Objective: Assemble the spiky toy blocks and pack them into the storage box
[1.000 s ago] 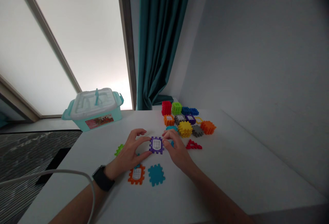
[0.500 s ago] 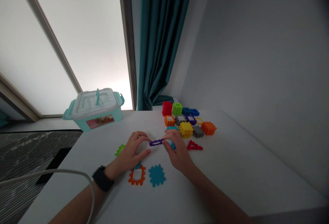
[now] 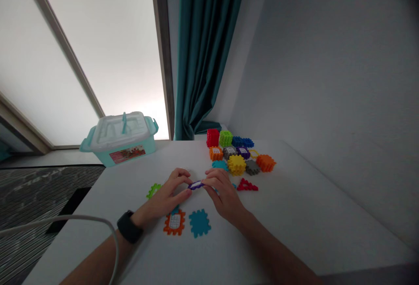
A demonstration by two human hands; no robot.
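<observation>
A purple notched plastic frame piece [image 3: 196, 185] is seen almost edge-on, held up between my left hand [image 3: 166, 192] and my right hand [image 3: 222, 194]. Fingertips of both hands pinch its ends. Below my left hand lie an orange notched frame piece [image 3: 174, 222] with a white panel and a solid teal notched piece [image 3: 199, 223]. A green notched piece [image 3: 153, 190] lies just left of my left hand. A small teal piece [image 3: 176, 210] is partly hidden beneath that hand.
Several assembled colourful notched blocks [image 3: 234, 158] and a red triangular piece [image 3: 247, 185] lie beyond my hands on the white table [image 3: 294, 215]. A lidded teal plastic box [image 3: 119, 142] stands at the far left edge. A white cable [image 3: 78, 218] crosses my left forearm, and a wall runs along the right.
The purple piece has turned from facing up to nearly edge-on and has narrowed in view. My hands have closed in around it, with my right hand moving slightly left.
</observation>
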